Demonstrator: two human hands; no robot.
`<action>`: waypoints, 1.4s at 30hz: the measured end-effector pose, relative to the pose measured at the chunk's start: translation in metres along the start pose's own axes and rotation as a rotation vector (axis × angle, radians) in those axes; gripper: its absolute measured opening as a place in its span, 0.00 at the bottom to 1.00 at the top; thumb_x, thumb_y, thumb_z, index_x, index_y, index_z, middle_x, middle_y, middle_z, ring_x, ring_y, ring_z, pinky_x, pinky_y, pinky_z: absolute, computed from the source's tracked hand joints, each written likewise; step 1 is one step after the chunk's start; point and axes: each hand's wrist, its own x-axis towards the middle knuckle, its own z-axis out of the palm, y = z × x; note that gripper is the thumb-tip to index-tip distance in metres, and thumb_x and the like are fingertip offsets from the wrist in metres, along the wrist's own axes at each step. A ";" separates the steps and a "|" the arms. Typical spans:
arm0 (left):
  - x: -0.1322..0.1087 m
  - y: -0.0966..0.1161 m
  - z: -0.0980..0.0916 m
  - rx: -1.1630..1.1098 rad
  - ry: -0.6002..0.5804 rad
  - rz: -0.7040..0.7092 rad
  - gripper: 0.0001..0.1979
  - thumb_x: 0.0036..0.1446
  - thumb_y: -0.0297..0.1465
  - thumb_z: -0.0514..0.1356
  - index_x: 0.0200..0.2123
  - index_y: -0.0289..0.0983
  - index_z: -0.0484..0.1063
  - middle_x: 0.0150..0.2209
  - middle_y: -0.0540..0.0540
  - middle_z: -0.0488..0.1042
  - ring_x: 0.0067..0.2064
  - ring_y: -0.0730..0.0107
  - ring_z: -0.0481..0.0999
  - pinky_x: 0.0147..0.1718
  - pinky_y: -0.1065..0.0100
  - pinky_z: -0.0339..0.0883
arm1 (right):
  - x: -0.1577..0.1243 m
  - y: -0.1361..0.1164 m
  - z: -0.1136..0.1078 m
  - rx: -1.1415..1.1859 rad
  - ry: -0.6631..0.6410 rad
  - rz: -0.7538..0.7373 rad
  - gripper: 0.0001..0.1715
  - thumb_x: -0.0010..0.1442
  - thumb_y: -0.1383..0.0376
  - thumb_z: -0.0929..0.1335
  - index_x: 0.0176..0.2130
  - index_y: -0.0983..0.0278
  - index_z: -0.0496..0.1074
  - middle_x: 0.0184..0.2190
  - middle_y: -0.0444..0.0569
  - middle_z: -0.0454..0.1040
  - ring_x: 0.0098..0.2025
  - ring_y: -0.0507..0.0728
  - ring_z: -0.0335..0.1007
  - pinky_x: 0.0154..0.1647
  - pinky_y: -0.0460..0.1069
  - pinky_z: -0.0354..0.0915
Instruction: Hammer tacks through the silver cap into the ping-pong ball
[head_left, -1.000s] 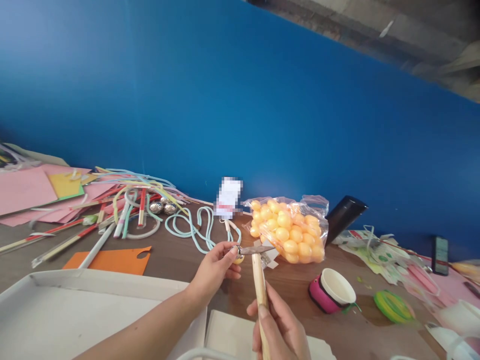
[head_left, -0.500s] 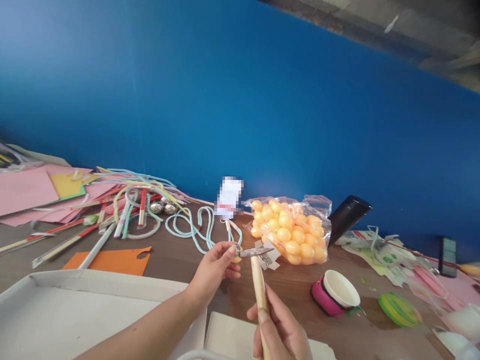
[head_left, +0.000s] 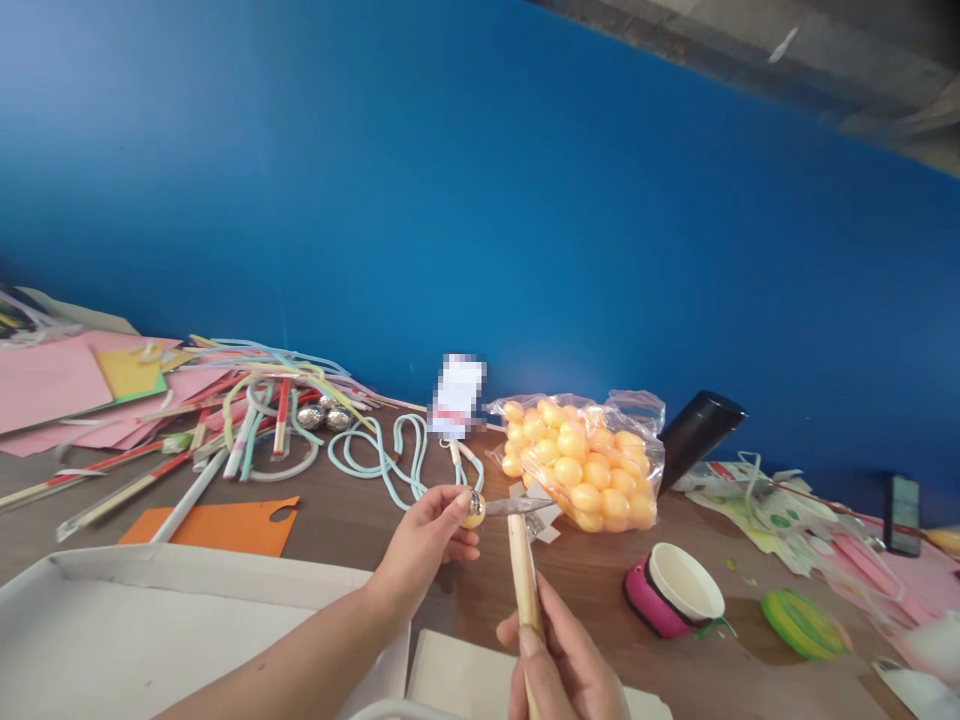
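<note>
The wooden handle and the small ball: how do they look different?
The wooden handle is long and slim; the small ball looks round. The handle is pale wood, the ball part silvery, part yellow. The right hand holds the handle, the left hand the ball. Both are partly hidden.

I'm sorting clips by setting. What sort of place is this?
Probably a craft or handwork table: pink paper sheets lie at the left, orange balls fill a clear bag, and the right hand grips a wooden handle.
</note>
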 end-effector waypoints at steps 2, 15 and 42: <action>0.000 0.000 0.000 0.003 0.002 -0.005 0.18 0.49 0.42 0.60 0.38 0.36 0.68 0.29 0.50 0.67 0.26 0.77 0.70 0.26 0.72 0.71 | 0.000 0.001 0.001 -0.018 0.001 -0.011 0.34 0.51 0.49 0.68 0.52 0.65 0.68 0.27 0.51 0.76 0.10 0.45 0.60 0.08 0.40 0.55; 0.002 -0.003 -0.001 -0.006 0.016 -0.006 0.18 0.48 0.43 0.61 0.37 0.35 0.69 0.29 0.50 0.68 0.25 0.78 0.70 0.26 0.72 0.71 | 0.001 0.005 0.001 -0.018 0.014 -0.035 0.36 0.51 0.48 0.67 0.53 0.66 0.67 0.26 0.51 0.76 0.10 0.45 0.60 0.08 0.40 0.57; 0.002 -0.003 -0.001 0.014 0.011 0.004 0.18 0.49 0.45 0.60 0.34 0.35 0.68 0.28 0.50 0.66 0.26 0.77 0.69 0.25 0.72 0.69 | 0.002 0.009 0.001 -0.042 0.019 -0.033 0.37 0.50 0.47 0.67 0.53 0.66 0.68 0.25 0.51 0.76 0.09 0.46 0.60 0.07 0.40 0.56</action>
